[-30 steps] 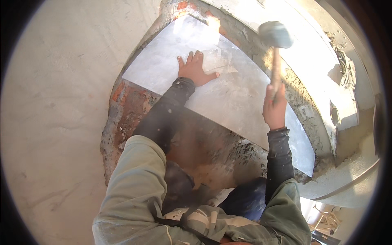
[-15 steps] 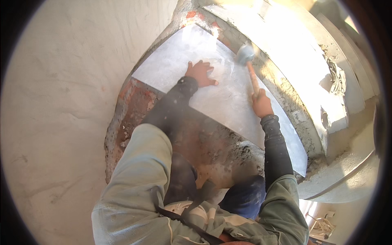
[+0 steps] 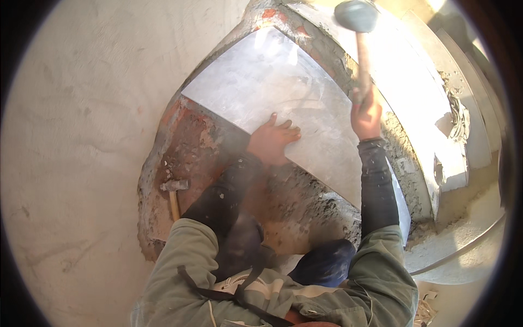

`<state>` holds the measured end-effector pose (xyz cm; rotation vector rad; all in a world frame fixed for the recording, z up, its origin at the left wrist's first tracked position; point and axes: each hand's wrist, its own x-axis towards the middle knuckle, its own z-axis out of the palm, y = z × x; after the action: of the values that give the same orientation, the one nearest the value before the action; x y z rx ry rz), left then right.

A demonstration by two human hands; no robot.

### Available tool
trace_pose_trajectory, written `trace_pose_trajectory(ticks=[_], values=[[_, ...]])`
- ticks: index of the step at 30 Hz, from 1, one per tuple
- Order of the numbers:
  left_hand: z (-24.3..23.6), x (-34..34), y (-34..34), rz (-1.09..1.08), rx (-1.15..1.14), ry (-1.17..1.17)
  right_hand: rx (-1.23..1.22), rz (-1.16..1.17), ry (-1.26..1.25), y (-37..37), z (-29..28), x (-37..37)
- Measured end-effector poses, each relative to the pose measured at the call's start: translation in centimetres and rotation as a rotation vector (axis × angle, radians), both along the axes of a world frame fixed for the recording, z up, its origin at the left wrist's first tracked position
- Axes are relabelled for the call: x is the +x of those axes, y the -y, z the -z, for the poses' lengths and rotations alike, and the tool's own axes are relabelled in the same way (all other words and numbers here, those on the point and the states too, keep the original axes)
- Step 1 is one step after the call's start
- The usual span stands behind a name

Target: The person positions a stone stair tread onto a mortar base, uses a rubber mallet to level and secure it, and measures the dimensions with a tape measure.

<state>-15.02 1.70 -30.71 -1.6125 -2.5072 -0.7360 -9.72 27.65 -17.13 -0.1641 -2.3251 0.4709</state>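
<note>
Grey tile (image 3: 283,92) lies bedded on mortar (image 3: 305,201), seemingly mid-tapping; left hand (image 3: 272,141) presses flat near its lower edge, right hand (image 3: 366,111) grips raised rubber mallet (image 3: 357,16).

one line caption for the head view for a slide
Left hand flat on a grey tile, right hand raising a mallet.

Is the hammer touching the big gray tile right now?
No, the right hand holds the mallet raised clear above the tile, while the left hand lies flat on it.
</note>
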Motion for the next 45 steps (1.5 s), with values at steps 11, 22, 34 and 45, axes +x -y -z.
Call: trace_pose_trajectory(ticks=[11, 22, 34, 45], values=[[-1.5, -0.1, -0.1, 0.016, -0.124, -0.021, -0.042, 0.096, -0.123, 1.0, -0.7, -3.7], [-1.5, -0.4, 0.0, 0.052, -0.076, -0.092, -0.030, 0.097, -0.031, 0.9, 0.6, -2.7], [-3.4, -0.3, -0.8, 0.115, -0.191, -0.110, 0.080, 0.218, 0.238, -4.2, 5.4, -0.8], [-3.9, -0.3, -0.5, 0.031, -0.215, -0.056, -0.028, 0.218, 0.381, -5.5, 4.5, 3.1]])
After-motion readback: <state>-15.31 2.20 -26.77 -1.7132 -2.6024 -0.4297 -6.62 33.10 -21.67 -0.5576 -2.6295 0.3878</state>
